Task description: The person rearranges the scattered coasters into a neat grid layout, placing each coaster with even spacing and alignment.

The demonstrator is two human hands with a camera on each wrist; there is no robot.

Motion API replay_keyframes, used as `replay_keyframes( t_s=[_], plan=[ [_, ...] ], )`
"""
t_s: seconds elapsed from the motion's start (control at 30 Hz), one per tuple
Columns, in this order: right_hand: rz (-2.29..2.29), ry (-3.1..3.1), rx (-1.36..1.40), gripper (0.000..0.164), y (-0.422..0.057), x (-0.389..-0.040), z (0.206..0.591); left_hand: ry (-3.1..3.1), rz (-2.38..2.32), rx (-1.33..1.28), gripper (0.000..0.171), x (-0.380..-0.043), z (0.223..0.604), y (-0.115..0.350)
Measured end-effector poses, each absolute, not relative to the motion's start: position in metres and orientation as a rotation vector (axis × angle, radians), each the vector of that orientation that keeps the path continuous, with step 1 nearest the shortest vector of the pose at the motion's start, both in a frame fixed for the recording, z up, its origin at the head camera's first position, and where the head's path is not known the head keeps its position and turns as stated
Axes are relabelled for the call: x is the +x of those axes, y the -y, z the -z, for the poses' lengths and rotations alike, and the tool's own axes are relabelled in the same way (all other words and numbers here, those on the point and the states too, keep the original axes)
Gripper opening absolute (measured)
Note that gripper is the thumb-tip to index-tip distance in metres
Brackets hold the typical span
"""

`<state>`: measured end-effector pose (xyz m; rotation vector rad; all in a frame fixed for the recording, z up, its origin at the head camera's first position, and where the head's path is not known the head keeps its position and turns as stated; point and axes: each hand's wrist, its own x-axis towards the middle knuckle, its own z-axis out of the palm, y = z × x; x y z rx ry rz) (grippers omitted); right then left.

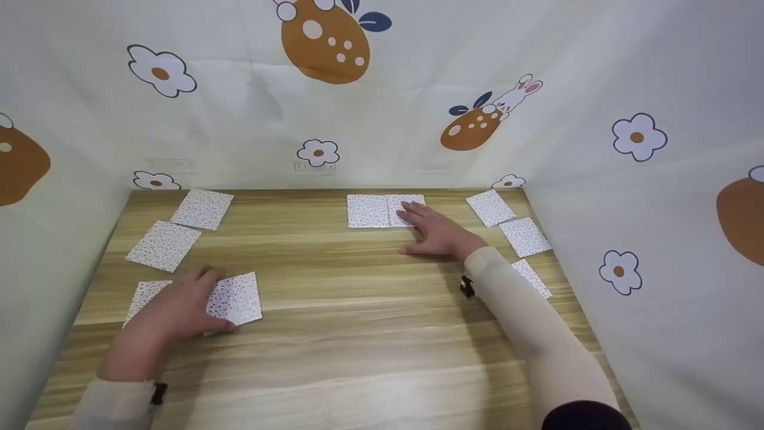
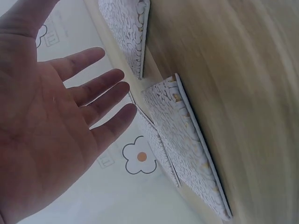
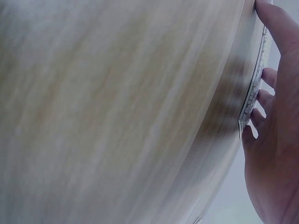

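Two thin white speckled squares lie edge to edge at the table's back middle. On the right-hand square [image 1: 397, 206] rest the fingertips of my right hand [image 1: 439, 230], its thumb apart on the wood. In the right wrist view the right hand's fingers [image 3: 265, 100] lie along that square's edge. My left hand [image 1: 185, 304] is over the front left, between one speckled square [image 1: 242, 298] and another [image 1: 146, 294] that it partly covers. The left wrist view shows the left hand [image 2: 51, 121] with fingers spread and nothing held; squares [image 2: 182, 140] lie beyond its fingertips.
Two more speckled squares [image 1: 164, 245] lie at the back left. Along the right edge are three others, one [image 1: 531, 278] partly behind the right sleeve. A wood-grain table [image 1: 346, 334] carries them all. Pale printed cloth [image 1: 388, 131] walls in the back and both sides.
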<state>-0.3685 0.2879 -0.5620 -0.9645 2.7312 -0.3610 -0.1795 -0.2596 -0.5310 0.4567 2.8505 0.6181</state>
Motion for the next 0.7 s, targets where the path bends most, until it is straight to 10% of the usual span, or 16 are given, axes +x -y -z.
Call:
replay_keyframes(
  t_s=[0.7],
  plan=[
    [0.351, -2.729, -0.952, 0.107, -0.2876, -0.3686, 0.5617, -2.825, -0.585, 0.508, 0.109, -0.1766, 0.5358, 0.2543]
  ],
)
